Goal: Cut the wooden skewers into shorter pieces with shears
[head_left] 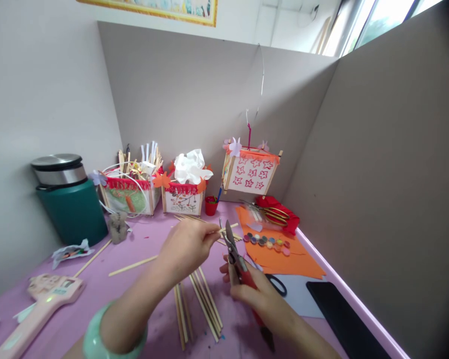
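My left hand [187,244] is closed in a pinch around a thin wooden stick [229,228], whose end pokes out to the right. Red-handled shears [240,264] are gripped in my right hand [260,294], their tips pointing up and away from me. The blades stand apart right beside my left fingertips, at the stick; whether they touch it I cannot tell. Below my hands, several wooden sticks [205,301] lie on the purple table [145,319] in two loose bunches. Another stick [132,266] lies alone left of my left forearm.
A green thermos [73,212], a pink glue gun [47,309] and two decorated boxes [183,200] stand or lie left and behind. A paper lantern [250,172] hangs at the back. To the right are orange paper [303,262], paint pots [270,244] and a black phone-like slab [344,319].
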